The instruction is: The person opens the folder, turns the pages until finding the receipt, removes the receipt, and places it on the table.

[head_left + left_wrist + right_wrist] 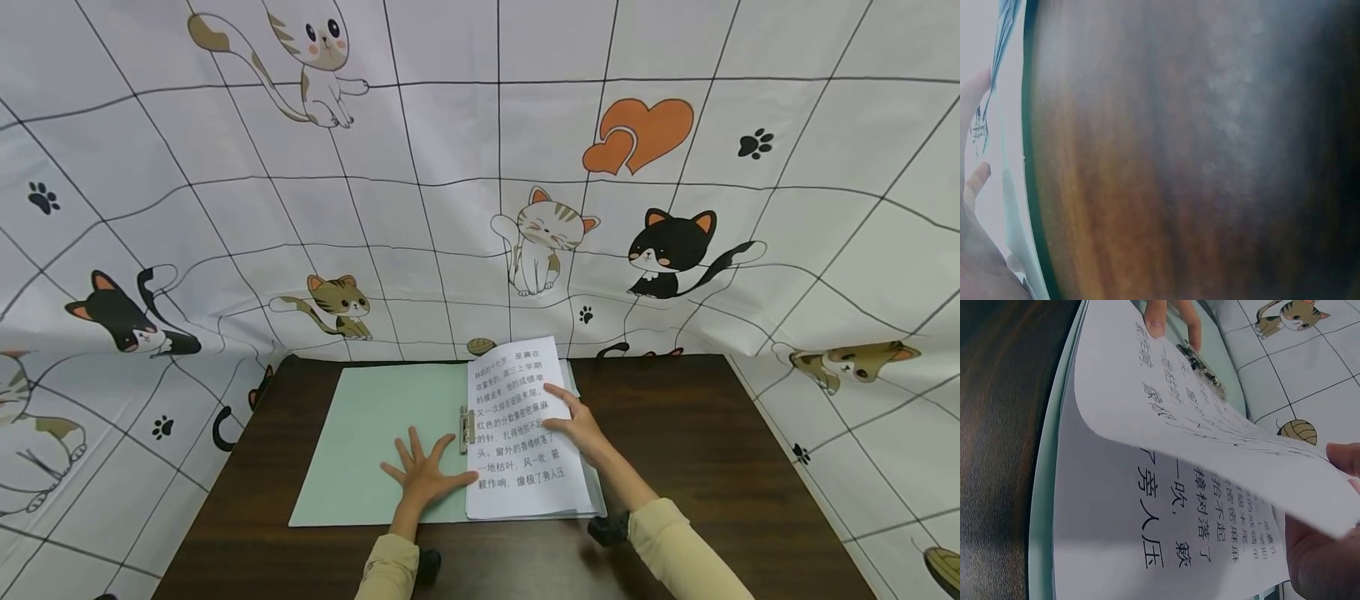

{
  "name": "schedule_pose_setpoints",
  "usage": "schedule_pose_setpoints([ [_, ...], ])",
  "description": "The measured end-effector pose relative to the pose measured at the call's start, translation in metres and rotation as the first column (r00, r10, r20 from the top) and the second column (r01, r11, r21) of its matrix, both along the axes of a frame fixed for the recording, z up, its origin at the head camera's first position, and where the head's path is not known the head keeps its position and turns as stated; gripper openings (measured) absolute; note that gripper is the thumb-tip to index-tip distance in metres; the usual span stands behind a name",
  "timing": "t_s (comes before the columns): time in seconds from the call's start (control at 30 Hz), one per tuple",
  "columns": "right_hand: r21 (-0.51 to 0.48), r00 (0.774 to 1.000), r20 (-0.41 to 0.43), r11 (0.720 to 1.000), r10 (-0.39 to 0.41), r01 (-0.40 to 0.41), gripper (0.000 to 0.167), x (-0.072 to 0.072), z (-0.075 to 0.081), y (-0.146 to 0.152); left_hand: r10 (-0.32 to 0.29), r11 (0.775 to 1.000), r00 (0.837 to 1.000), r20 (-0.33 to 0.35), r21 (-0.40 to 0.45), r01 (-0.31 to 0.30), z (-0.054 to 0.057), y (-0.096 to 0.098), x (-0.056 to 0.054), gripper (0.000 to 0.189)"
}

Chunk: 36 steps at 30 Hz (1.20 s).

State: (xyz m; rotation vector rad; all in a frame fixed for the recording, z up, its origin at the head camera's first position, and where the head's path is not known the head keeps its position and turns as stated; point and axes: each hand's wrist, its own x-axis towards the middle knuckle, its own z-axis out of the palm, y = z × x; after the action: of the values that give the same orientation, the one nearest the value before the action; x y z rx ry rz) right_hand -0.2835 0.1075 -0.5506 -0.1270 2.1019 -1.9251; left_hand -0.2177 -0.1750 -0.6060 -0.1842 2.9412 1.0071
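Observation:
A mint-green folder [375,408] lies spread on the table, its metal clip [467,430] at the fold. Sheets of paper [510,433] printed with large Chinese characters rest on its right half. My left hand [426,479] is spread flat on the left half, the thumb reaching the sheets' lower left edge. At the sheets' right side, my right hand [581,429] pinches the top sheet by its edge. In the right wrist view that top sheet [1222,459] is lifted and curved, with another printed sheet [1110,512] beneath. Little of my left hand [982,250] shows in the left wrist view.
The dark wooden table [675,433] extends around the folder. White cloth [450,217] with a grid and cartoon cats surrounds the table at the back and sides. Dark straps [609,529] sit at both wrists.

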Motion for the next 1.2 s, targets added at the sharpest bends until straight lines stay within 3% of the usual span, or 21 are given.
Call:
schedule_pose_setpoints([
  [0.7,-0.098,1.0,0.011,0.995,-0.006,0.007,0.073,0.013,0.004,-0.011,0.005,1.0,1.0,0.004,0.017,-0.006,0.0,0.0,0.001,0.09],
  [1.2,-0.147,0.998,0.041,0.988,-0.038,0.043,0.076,0.034,0.003,-0.02,0.01,1.0,1.0,0.001,0.013,-0.01,-0.001,0.0,0.001,0.09],
])
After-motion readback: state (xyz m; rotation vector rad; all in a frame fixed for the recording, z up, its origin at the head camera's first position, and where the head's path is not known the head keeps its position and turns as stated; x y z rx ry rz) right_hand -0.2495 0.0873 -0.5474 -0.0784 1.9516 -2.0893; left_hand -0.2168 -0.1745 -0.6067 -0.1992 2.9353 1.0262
